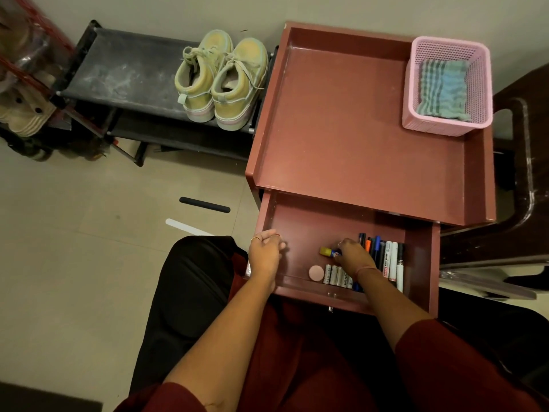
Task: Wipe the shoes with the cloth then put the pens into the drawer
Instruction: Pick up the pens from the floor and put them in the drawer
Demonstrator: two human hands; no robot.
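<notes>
A reddish-brown cabinet fills the right half of the view, its raised-edge worktop (356, 123) bare except for a pink mesh basket (416, 114) at the far right corner. To its left stands a low black shoe rack (124, 75), dusty on its top shelf, with the pair of pale yellow-green shoes (221, 80) set side by side at the rack's right end, just beside the cabinet. The cabinet's drawer (297, 227) is pulled out toward the person, who sits in front of it in dark red sleeves.

Inside the basket lies the folded cloth (442, 89), striped in green and blue.

The left hand (266, 252) rests at the drawer's left front corner, fingers curled inward over the rim (whether they truly grip the edge I cannot tell). The right hand (353, 257) is down inside the drawer, its fingers closed around a small stick with a yellow cap (326, 251) that pokes out to the left of the knuckles. The pens (386, 257) lie in a row along the drawer's right side, just beside and partly under that hand. Near the front wall a row of batteries (335, 275) sits below the right hand, with a small round pink disc (316, 273) to their left.
</notes>
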